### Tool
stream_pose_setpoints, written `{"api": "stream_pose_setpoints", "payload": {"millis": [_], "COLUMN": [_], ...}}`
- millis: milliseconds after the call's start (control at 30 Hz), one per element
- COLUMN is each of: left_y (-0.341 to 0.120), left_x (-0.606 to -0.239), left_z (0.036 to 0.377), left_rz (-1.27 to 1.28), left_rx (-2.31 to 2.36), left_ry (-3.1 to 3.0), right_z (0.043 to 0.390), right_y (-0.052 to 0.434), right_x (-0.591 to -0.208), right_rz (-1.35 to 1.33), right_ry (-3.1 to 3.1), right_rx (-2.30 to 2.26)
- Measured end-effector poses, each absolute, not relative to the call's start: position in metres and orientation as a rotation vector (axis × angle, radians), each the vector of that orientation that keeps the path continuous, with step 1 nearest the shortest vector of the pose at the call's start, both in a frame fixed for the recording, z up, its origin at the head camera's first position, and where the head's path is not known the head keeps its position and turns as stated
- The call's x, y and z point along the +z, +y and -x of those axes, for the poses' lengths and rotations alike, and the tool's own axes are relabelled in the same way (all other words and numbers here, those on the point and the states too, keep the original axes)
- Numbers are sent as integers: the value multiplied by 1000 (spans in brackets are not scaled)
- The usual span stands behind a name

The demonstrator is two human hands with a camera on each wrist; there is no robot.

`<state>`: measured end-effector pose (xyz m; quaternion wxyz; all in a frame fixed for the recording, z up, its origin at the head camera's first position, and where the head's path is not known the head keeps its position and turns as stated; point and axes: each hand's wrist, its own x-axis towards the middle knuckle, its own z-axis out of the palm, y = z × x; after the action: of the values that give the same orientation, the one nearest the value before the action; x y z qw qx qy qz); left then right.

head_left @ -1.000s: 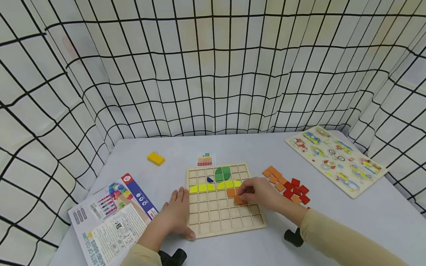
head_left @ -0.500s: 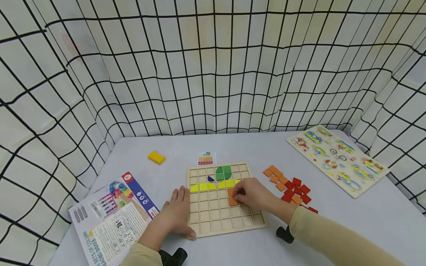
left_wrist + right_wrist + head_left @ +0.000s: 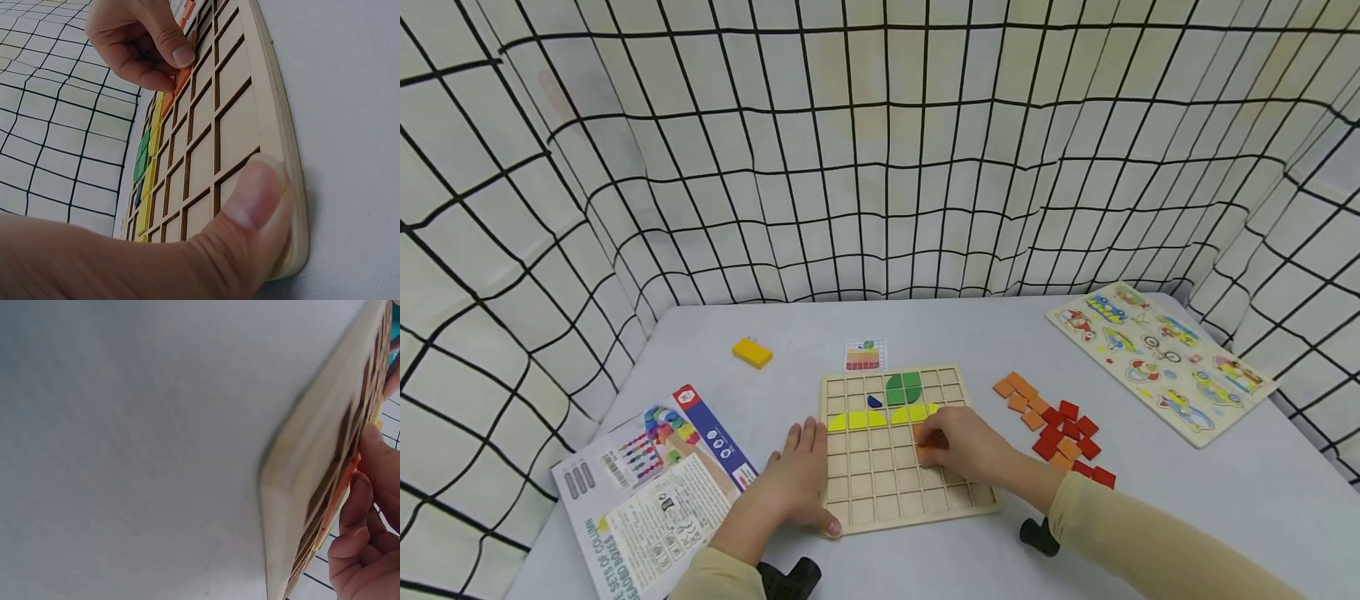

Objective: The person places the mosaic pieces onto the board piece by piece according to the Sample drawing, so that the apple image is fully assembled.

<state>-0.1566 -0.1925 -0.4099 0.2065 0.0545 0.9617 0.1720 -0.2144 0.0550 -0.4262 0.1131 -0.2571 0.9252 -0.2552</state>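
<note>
**Operator:** My right hand (image 3: 964, 446) rests on the grid board (image 3: 907, 492), fingertips curled and pinching an orange tile (image 3: 925, 454) in the row just below the yellow tiles (image 3: 880, 418), near the board's middle. The left wrist view shows that tile tilted between thumb and forefinger.

**Observer:** And the left hand?

**Operator:** My left hand (image 3: 800, 485) lies flat against the board's left edge, fingers straight, thumb pressing its near corner; it grips nothing.

**Observer:** How would you seat it well?

**Operator:** I'd square the tile to its cell, lower it level, and brace the board. The loose tiles (image 3: 1051, 421) lie right of the board.
</note>
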Motion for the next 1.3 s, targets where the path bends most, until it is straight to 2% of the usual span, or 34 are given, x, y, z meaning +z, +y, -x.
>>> {"api": "stream_pose_setpoints", "payload": {"millis": [200, 533, 667, 1300], "left_y": [-193, -194, -194, -193], "left_x": [-410, -409, -408, -409], "left_z": [157, 158, 158, 156], "left_rz": [-158, -157, -153, -169], "left_rx": [488, 430, 440, 455], "left_ry": [2677, 2686, 2678, 2695], "right_z": [216, 245, 252, 257], "right_y": [70, 169, 192, 200], "right_x": [-420, -419, -422, -423], "right_rz": [667, 533, 572, 685], "right_ry": [2719, 2895, 2910, 2814], "right_rx": [-823, -763, -658, -495]}}
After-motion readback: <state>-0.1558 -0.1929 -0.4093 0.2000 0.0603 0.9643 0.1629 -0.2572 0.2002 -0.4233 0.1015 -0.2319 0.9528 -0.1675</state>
